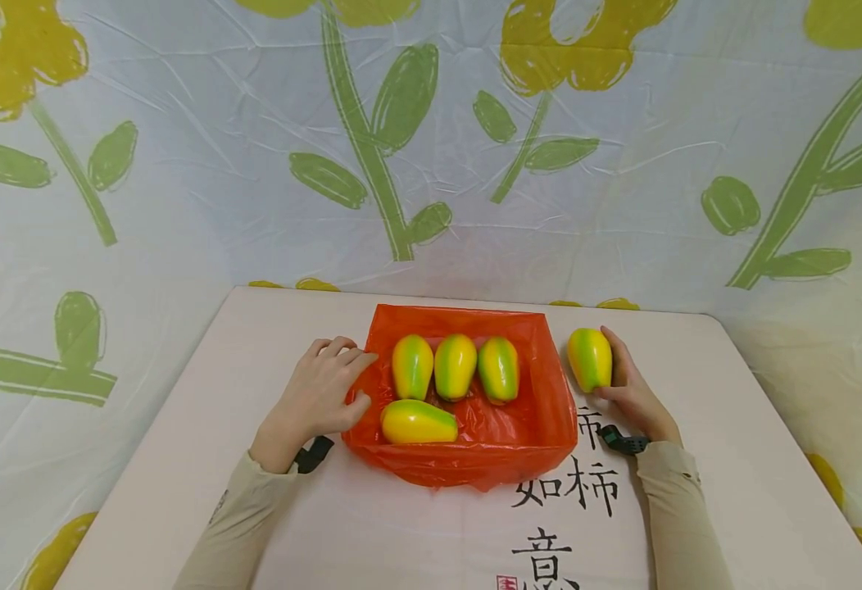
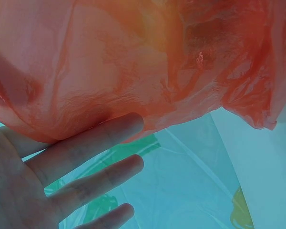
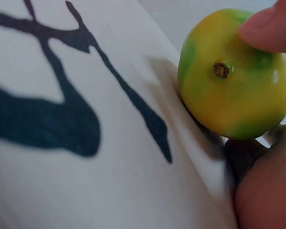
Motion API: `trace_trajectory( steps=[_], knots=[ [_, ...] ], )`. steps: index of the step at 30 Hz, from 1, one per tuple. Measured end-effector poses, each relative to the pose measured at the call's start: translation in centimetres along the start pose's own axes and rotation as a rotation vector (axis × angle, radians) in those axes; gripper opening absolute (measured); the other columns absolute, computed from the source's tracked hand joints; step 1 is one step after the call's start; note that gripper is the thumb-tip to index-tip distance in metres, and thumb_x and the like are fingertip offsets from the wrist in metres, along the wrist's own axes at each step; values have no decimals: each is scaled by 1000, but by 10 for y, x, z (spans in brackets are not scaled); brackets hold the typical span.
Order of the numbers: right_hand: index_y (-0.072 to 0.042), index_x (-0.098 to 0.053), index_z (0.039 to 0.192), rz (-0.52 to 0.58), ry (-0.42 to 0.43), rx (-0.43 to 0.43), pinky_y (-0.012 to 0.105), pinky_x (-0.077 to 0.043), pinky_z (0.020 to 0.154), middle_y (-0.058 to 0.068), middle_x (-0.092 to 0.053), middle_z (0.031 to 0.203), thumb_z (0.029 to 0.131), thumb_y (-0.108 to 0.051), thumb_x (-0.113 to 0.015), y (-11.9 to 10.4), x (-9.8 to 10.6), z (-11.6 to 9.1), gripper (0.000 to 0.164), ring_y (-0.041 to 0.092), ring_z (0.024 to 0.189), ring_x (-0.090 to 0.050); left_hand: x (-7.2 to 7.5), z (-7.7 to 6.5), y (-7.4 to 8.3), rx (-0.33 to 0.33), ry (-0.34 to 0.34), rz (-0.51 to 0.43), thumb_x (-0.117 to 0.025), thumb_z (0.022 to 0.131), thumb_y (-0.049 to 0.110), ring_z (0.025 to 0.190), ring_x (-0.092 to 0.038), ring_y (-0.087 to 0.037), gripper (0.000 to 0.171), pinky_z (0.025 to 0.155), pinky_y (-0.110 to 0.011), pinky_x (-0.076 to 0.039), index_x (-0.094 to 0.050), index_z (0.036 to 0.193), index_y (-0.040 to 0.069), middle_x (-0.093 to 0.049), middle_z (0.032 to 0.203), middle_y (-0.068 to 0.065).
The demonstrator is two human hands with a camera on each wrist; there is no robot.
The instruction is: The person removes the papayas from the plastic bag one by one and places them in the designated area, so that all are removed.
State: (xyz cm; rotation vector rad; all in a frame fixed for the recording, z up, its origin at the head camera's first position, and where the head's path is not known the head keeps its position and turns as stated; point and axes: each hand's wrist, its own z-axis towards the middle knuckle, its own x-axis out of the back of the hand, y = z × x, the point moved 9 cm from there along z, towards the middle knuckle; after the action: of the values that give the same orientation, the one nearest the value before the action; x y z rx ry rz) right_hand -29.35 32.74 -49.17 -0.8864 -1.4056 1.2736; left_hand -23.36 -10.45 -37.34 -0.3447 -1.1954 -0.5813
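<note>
A red plastic bag point(image 1: 468, 459), opened into a box shape, stands in the middle of the table. Inside it lie several yellow-green papayas point(image 1: 455, 367): a row at the back, and one sideways papaya point(image 1: 419, 422) at the front left. My left hand point(image 1: 320, 389) is at the bag's left side, fingers spread. The left wrist view shows its fairly straight fingers point(image 2: 90, 145) along the outside of the red plastic, one touching it. To the right of the bag, my right hand point(image 1: 633, 393) grips another papaya point(image 1: 590, 360) between thumb and fingers; its stem end point(image 3: 221, 70) faces the right wrist camera.
The pale table point(image 1: 291, 524) carries a white sheet with black brushed characters point(image 1: 592, 487) and a red seal point(image 1: 506, 583), partly beneath the bag. A flower-printed cloth point(image 1: 254, 188) hangs behind the table and at its sides.
</note>
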Motion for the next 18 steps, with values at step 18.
trace_trajectory(
  steps=[18],
  knots=[
    [-23, -1, 160, -18, 26, 21, 67, 7, 112, 14, -11, 156, 68, 17, -63, -2, 1, 1, 118, 12, 127, -20, -1, 0, 0, -3, -6, -1, -56, 79, 27, 111, -54, -30, 46, 98, -50, -41, -69, 119, 8, -70, 112, -9]
  ],
)
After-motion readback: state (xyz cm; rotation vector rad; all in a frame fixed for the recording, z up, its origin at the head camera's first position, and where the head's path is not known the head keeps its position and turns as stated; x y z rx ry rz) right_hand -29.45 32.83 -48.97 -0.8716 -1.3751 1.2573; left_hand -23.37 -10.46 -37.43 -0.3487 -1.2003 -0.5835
